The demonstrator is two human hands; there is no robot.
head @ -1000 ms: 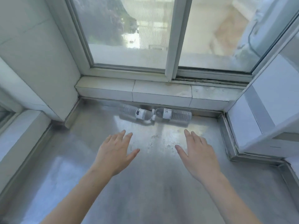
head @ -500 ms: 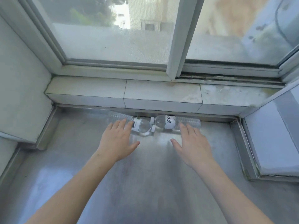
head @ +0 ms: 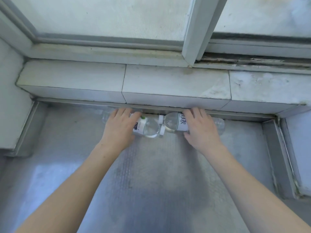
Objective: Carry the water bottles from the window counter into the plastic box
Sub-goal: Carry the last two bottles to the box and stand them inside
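Steel-grey table (head: 151, 174) carries two clear water bottles lying on their sides, caps nearly touching, tight against the tiled ledge (head: 151, 84) at 12 o'clock. Left hand (head: 118, 130) lies palm-down over the left bottle (head: 148, 127), fingers curled onto it; right hand (head: 201, 128) covers the right bottle (head: 175, 122) likewise. Whether either grip has fully closed cannot be told. Both forearms reach in from 6 o'clock.

1. 2 clear plastic water bottles lie on their sides on my steel bench (head: 151, 174), at its back edge, cap to cap in 1 line.
2. The left bottle (head: 148, 127) has a white cap pointing right and a white label; its middle is under my palm.
3. The right bottle (head: 175, 122) has a white cap pointing left and a white label with dark characters; its base shows at the right.
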